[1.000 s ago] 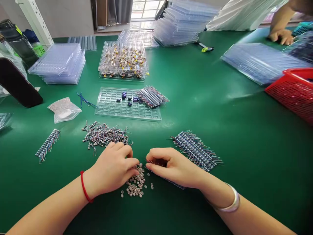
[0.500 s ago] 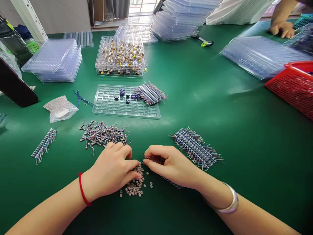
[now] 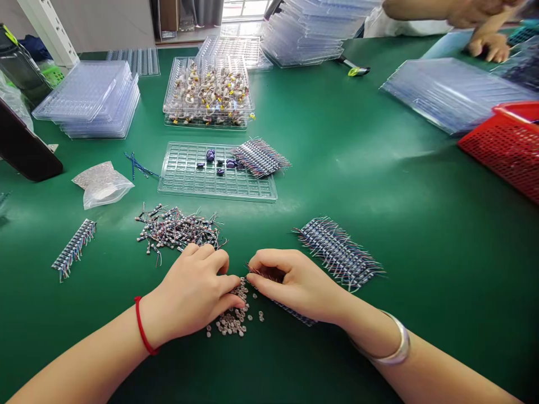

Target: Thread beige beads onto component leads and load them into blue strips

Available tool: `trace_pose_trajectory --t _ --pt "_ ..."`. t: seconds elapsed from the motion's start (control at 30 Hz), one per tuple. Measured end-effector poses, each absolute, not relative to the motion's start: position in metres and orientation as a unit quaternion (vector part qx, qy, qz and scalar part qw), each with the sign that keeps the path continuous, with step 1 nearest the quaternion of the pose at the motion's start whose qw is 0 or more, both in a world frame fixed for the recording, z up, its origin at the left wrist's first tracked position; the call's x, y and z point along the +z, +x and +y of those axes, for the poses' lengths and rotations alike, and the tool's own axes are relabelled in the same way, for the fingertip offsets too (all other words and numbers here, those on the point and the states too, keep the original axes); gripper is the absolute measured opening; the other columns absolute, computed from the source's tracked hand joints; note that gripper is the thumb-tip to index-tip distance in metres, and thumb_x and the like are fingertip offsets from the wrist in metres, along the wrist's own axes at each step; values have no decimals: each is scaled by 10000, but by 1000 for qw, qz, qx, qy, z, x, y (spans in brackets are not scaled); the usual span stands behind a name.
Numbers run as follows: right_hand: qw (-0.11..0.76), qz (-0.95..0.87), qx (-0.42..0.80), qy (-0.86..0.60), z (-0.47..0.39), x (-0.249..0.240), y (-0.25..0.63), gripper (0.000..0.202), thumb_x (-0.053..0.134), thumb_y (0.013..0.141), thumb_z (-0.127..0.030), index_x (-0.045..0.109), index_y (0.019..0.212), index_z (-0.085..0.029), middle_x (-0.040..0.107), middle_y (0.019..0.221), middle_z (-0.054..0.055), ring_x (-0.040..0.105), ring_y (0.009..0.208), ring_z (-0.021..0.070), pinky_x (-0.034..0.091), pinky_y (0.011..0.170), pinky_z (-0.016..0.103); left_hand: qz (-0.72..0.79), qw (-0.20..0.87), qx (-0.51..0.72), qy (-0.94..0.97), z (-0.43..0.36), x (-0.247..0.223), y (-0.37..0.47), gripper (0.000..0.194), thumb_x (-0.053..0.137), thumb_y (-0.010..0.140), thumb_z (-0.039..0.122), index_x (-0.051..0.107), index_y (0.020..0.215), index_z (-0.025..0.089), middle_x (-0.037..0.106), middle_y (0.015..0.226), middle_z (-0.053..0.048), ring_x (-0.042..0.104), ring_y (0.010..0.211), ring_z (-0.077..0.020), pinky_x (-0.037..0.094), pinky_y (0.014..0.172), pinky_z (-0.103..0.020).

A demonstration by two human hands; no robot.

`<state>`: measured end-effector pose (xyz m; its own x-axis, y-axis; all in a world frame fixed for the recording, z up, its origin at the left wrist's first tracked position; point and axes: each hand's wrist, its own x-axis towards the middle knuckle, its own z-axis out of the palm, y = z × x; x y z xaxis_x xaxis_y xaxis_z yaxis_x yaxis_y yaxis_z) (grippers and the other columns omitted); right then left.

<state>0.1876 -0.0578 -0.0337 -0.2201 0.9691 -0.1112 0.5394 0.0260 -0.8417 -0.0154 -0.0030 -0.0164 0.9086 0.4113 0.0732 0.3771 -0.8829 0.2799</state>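
My left hand (image 3: 202,292) rests over a pile of small round beige discs (image 3: 231,324), its thumb and index finger spread a little at the pile's upper part, with nothing visible between them. Close by on the right, my right hand (image 3: 290,283) pinches small wired parts between thumb and fingers; a wired strip (image 3: 298,316) sticks out below that palm. Beyond my left hand lies a loose heap of small wired parts (image 3: 177,227). A block of wired strips in rows (image 3: 339,252) lies to the right of my right hand.
Farther back, a clear tray (image 3: 189,185) holds purple pieces and another wired bundle (image 3: 261,157). Around them are a plastic bag (image 3: 103,185), a narrow wired strip (image 3: 74,249), filled trays (image 3: 208,95), stacked clear trays (image 3: 90,98) and a red basket (image 3: 505,151). Another person's hand (image 3: 490,46) is at upper right.
My hands have hardly moved. More of the strip below my right palm shows. Another arm of the other person has come into view at the upper right.
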Motion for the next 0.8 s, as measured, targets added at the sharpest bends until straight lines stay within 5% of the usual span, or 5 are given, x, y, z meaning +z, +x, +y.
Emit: trace_pose_trajectory --t 0.8 --pt "254 -672 403 -567 -58 -34 187 170 533 819 -220 515 654 -182 455 570 -36 414 511 96 349 481 212 198 129 61 970 -5 -16 -15 262 553 898 436 704 915 222 578 860 -37 487 808 -186 312 706 -328"
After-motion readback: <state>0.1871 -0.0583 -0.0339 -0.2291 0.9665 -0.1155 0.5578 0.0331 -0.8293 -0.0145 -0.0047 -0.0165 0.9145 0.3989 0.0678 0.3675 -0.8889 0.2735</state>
